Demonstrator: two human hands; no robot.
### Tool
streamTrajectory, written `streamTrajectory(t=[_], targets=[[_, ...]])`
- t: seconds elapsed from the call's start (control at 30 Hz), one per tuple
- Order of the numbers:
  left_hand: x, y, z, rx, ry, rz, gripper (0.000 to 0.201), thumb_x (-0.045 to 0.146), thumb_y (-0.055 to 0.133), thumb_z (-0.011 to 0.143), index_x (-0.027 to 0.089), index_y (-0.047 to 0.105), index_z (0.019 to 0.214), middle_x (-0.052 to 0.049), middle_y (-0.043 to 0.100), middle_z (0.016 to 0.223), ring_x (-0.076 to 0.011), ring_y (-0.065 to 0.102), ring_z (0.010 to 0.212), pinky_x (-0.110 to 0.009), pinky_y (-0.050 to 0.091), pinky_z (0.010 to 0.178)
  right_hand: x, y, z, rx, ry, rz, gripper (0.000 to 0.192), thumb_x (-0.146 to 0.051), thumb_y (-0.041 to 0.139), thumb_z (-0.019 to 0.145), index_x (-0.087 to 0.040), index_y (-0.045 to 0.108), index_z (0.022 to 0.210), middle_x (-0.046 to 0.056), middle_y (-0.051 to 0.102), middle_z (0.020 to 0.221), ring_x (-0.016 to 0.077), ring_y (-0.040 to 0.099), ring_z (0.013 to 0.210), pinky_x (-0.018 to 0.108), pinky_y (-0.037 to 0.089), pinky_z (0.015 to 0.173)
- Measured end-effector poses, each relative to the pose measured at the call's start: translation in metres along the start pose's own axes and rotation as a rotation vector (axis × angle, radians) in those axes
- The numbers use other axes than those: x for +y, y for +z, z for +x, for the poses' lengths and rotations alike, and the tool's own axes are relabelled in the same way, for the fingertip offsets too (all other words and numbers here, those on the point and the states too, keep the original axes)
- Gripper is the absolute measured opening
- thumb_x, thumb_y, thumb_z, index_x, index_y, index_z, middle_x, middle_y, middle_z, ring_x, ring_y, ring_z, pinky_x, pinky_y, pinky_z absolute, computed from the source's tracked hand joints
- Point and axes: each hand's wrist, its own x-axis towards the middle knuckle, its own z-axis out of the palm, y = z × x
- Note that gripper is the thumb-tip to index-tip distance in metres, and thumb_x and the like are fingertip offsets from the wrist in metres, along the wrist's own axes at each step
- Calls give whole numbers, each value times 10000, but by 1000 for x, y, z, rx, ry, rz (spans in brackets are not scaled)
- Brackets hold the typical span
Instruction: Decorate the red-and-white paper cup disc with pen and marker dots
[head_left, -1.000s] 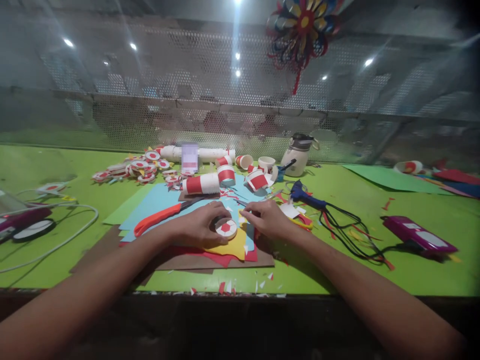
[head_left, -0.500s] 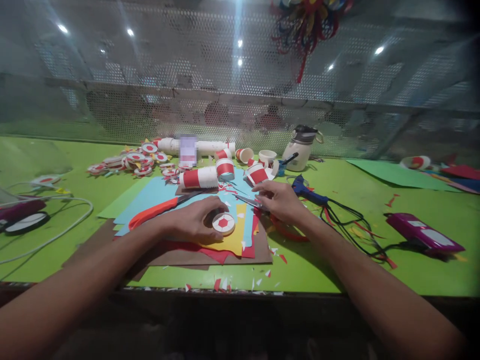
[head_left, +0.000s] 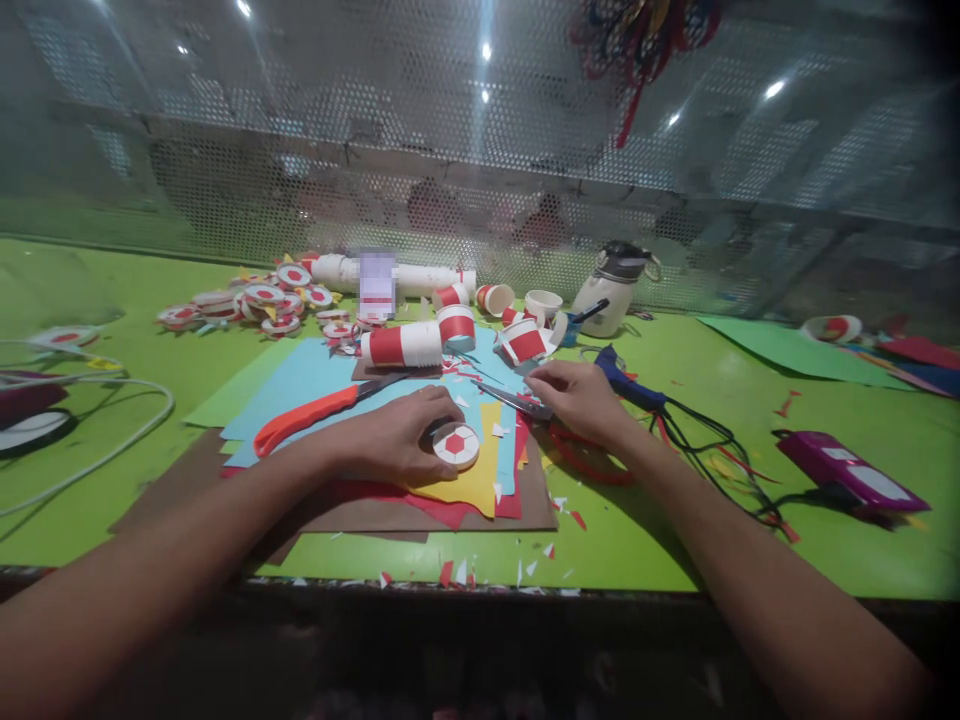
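My left hand [head_left: 409, 435] rests on the sheets of coloured paper, its thumb and fingers curled round the edge of a white disc with a red hexagon [head_left: 456, 446], which looks like a paper cup's bottom. The disc lies over the yellow paper [head_left: 487, 480]. Fingertips together, my right hand [head_left: 574, 395] is above the scissors [head_left: 517, 400] with red handles; whatever is in the pinch is hidden. Left of the disc lies a second tool with an orange handle [head_left: 304, 420] and dark blade. Just beyond are a stack of red-and-white paper cups [head_left: 401, 346] and a cut cup [head_left: 523, 342].
A pile of red-and-white discs [head_left: 266, 298] sits at the back left. At right are a blue glue gun [head_left: 630, 385] with tangled cords, a purple box [head_left: 847, 470] and a flask [head_left: 606, 292]. Paper scraps [head_left: 450, 573] litter the green table's front edge [head_left: 622, 570].
The head view has tilted and shifted slightly, so the table things appear a little displaced. Both hands keep nearly the same pose, the left at the disc, the right over the scissors.
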Motion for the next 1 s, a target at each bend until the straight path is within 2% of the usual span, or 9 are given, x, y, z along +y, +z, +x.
streamTrajectory(t=[0.17, 0.33, 0.43, 0.5, 0.57, 0.67, 0.73, 0.87, 1.0], targets=[[2, 1, 0, 17, -44, -12, 405, 466, 695, 781, 194, 590, 1062, -75, 576, 1104, -254, 552, 1007, -392, 468, 904, 6, -2, 2, 63, 42, 20, 165, -210, 654, 833, -170, 791, 750, 64, 789, 777, 183, 661, 689, 300, 487, 687], [2, 4, 0, 44, -50, -18, 360, 419, 695, 758, 185, 587, 1010, -70, 574, 1077, -243, 552, 960, -378, 475, 865, 34, -17, 16, 241, 172, -8, 216, -288, 633, 891, -162, 776, 790, 52, 768, 744, 197, 670, 687, 296, 502, 640], [0, 6, 1, 62, -31, -16, 352, 404, 675, 762, 191, 591, 1029, -68, 589, 1096, -243, 563, 970, -372, 481, 875, 49, -20, 22, 290, 265, -15, 251, -318, 612, 965, -147, 755, 849, 43, 750, 775, 197, 689, 725, 308, 549, 670], [0, 7, 1, 79, -36, -4, 359, 389, 684, 735, 192, 597, 1022, -66, 602, 1100, -248, 575, 976, -369, 484, 880, 54, -16, 24, 270, 316, -5, 232, -360, 659, 984, -140, 718, 1027, 41, 741, 971, 188, 709, 830, 350, 593, 754], [0, 6, 0, 74, -54, 6, 384, 399, 692, 724, 189, 598, 1031, -68, 610, 1102, -254, 585, 982, -375, 489, 888, 55, -12, 25, 247, 351, 4, 303, -373, 661, 994, -161, 668, 1209, 75, 699, 1191, 219, 704, 983, 406, 608, 839], [-2, 7, -1, 56, -102, -20, 457, 389, 719, 688, 187, 596, 1079, -68, 624, 1110, -263, 602, 987, -380, 503, 885, 54, -13, 29, 230, 389, -4, 353, -366, 662, 993, -176, 637, 1290, 94, 660, 1296, 249, 686, 1073, 443, 602, 889], [-6, 8, -2, 55, -133, -55, 521, 384, 727, 673, 187, 593, 1137, -74, 636, 1138, -275, 617, 1008, -384, 518, 891, 54, -23, 37, 226, 403, -31, 357, -367, 666, 990, -177, 639, 1291, 93, 657, 1304, 254, 684, 1081, 446, 601, 893], [-17, 12, -2, 80, -130, -121, 728, 426, 748, 670, 191, 541, 1327, -114, 608, 1340, -326, 592, 1205, -422, 493, 1049, 59, -61, 58, 223, 436, -138, 370, -374, 679, 977, -173, 651, 1286, 84, 649, 1332, 278, 675, 1104, 444, 598, 896], [-22, 12, -2, 59, -101, -121, 714, 412, 723, 694, 204, 547, 1354, -113, 607, 1367, -332, 593, 1228, -429, 496, 1064, 73, -87, 80, 182, 522, -249, 361, -363, 667, 988, -184, 639, 1301, 96, 643, 1340, 262, 673, 1108, 451, 594, 908]])
